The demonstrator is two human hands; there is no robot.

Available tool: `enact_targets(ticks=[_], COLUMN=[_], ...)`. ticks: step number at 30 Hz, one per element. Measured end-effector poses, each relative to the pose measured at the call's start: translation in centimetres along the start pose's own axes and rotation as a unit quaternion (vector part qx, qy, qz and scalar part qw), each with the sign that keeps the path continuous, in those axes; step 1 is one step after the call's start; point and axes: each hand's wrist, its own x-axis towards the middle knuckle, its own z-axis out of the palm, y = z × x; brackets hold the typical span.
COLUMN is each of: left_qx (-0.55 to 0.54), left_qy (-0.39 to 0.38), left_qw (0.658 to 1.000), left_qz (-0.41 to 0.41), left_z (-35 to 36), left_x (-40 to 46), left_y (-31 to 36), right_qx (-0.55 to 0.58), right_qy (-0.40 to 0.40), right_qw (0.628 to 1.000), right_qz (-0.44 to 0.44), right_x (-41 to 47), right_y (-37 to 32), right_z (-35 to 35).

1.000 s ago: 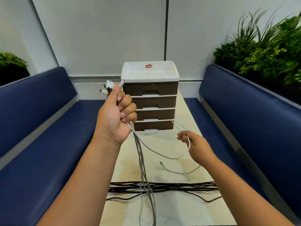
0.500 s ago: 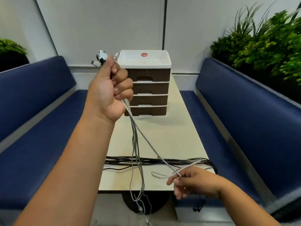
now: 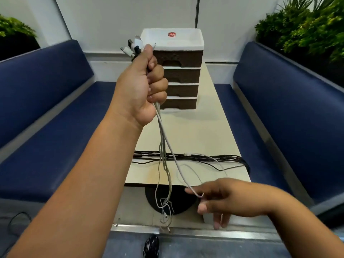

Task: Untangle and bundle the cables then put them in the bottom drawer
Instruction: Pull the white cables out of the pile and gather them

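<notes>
My left hand (image 3: 143,86) is raised in a fist around several white cables (image 3: 163,157), their plugs (image 3: 135,46) sticking out above the thumb. The cables hang down past the table's near edge, their lower ends tangled. One white strand runs from the fist down to my right hand (image 3: 223,198), where it hooks over the forefinger; the other fingers are spread. A bunch of black cables (image 3: 195,157) lies across the table. The brown drawer unit (image 3: 178,71) with a white top stands at the table's far end, all drawers shut, the bottom drawer (image 3: 178,103) lowest.
The cream table (image 3: 204,131) runs between two blue benches (image 3: 46,112) (image 3: 288,108). Green plants (image 3: 307,25) stand behind the right bench. A black round table base (image 3: 186,200) sits below the near edge. A dark cable (image 3: 16,220) lies on the floor at left.
My right hand has pulled the white strand from the table toward me and lower, and its fingers have spread. My left hand stays raised in a fist around the cables.
</notes>
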Motion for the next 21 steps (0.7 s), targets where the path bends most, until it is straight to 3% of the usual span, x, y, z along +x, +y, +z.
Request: enact_targets(ticks=[2, 4, 6, 8, 11, 14, 16, 19, 21], left_qx=[0.0, 0.001, -0.001, -0.002, -0.009, -0.016, -0.019, -0.023, -0.023], left_qy=[0.001, 0.006, 0.012, 0.02, 0.025, 0.03, 0.029, 0.027, 0.026], left_qw=[1.0, 1.0, 1.0, 1.0, 1.0, 0.999, 0.999, 0.999, 0.999], left_qz=[0.003, 0.005, 0.004, 0.004, 0.002, 0.003, 0.004, 0.004, 0.002], left_z=[0.0, -0.2, -0.4, -0.7, -1.2, -1.5, -1.6, -1.6, -1.6], left_x=[-0.4, -0.8, -1.0, -1.2, -1.5, -1.4, -1.3, -1.0, -0.8], left_y=[0.3, 0.4, 0.1, -0.1, -0.5, -0.6, -0.5, -0.5, -0.6], right_qx=[0.002, -0.012, -0.098, -0.187, -0.178, -0.121, -0.111, -0.166, -0.183], right_qy=[0.062, 0.196, 0.296, 0.319, 0.404, 0.508, 0.526, 0.447, 0.459], right_qw=[0.996, 0.976, 0.949, 0.929, 0.893, 0.849, 0.841, 0.877, 0.869], right_qz=[-0.06, -0.091, -0.057, 0.025, 0.088, 0.076, 0.053, 0.048, 0.029], right_x=[-0.7, 0.9, 3.6, 6.3, 8.9, 10.0, 10.5, 11.6, 12.1], right_y=[-1.4, -0.8, 2.1, 5.7, 9.4, 10.4, 10.7, 11.4, 11.3], right_z=[-0.1, -0.3, -0.7, -1.0, -0.7, -1.2, -2.3, -4.0, -5.1])
